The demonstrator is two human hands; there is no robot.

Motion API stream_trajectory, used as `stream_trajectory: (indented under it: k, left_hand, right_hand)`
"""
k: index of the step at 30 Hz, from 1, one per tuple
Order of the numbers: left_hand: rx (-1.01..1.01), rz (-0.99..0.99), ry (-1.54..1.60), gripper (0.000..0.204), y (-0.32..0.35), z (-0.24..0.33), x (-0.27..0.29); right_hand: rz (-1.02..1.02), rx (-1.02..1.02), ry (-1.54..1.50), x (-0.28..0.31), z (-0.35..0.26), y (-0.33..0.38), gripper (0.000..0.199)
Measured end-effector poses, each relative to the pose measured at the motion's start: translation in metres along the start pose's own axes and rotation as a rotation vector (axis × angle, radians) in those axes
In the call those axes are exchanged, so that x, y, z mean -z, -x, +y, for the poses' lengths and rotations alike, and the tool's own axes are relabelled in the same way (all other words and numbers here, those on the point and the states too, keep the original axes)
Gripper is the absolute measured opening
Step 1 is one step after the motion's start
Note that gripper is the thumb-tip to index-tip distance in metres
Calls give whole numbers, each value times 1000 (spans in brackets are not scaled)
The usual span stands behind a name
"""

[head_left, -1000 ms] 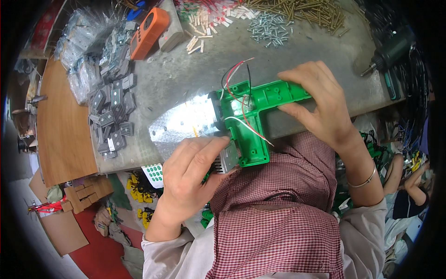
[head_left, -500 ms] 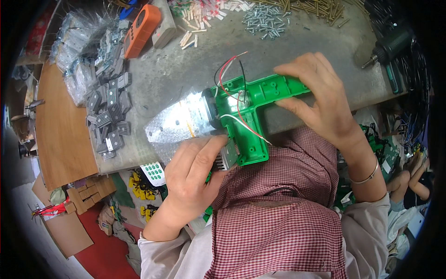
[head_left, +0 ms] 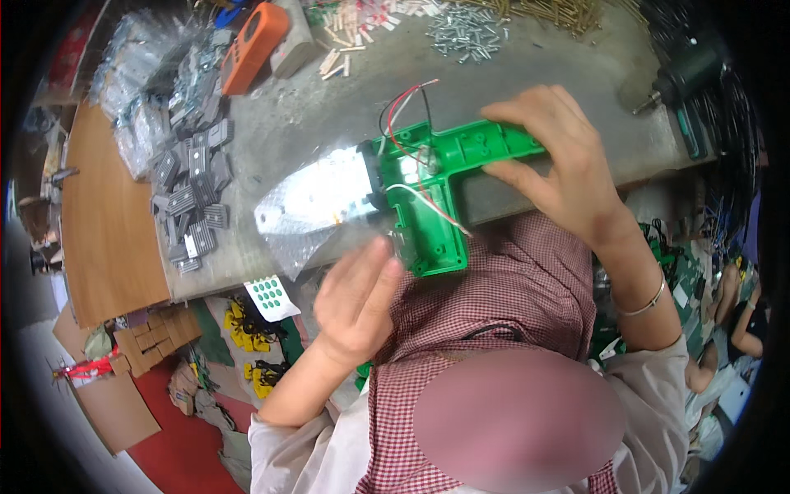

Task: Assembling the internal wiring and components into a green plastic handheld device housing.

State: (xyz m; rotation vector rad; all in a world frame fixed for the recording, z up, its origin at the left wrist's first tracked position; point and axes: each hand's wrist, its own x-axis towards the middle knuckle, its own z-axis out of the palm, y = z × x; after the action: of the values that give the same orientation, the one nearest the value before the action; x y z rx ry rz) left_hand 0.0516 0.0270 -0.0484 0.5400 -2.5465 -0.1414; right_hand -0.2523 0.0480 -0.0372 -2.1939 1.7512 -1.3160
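Note:
A green plastic tool housing half [head_left: 461, 156] lies open side up at the table's front edge, its inner ribs showing. Red, white and black wires [head_left: 424, 198] come out of it, some with bare ends. A silvery tapered plate [head_left: 321, 193], partly covered in clear bubble wrap [head_left: 300, 247], sticks out from its left side. My right hand [head_left: 559, 156] pinches the housing's long right arm between thumb and fingers. Fingers stretched and slightly blurred, my left hand [head_left: 358, 296] is beside the housing's lower left edge, with nothing visible held in it.
Grey finned blocks [head_left: 193, 193] are heaped on the left, by plastic bags [head_left: 148, 74]. An orange meter [head_left: 255, 49] stands behind them. Silver screws [head_left: 467, 34], brass-coloured screws [head_left: 559, 15] and pale connectors [head_left: 350, 33] lie at the back. A power screwdriver [head_left: 687, 78] is at right.
My left hand has moved slightly down from the housing, its fingers straightening. The grey finned piece by its fingers is no longer visible. The housing has shifted slightly up; my right hand keeps its grip.

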Motion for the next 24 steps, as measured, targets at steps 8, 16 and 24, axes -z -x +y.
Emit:
stream_trajectory:
  k: [8,16,24]
  left_hand:
    - [151,213,64,48,-45,-19,44]
    - [191,-334,17,86,-75,-46,24]
    - [263,-336,68,89,-84,-57,22]
  right_hand:
    - [25,-49,91,5,6,9,37]
    - [10,-55,42,15,6,14,47]
    - [686,-368,552,237,105,4,18]
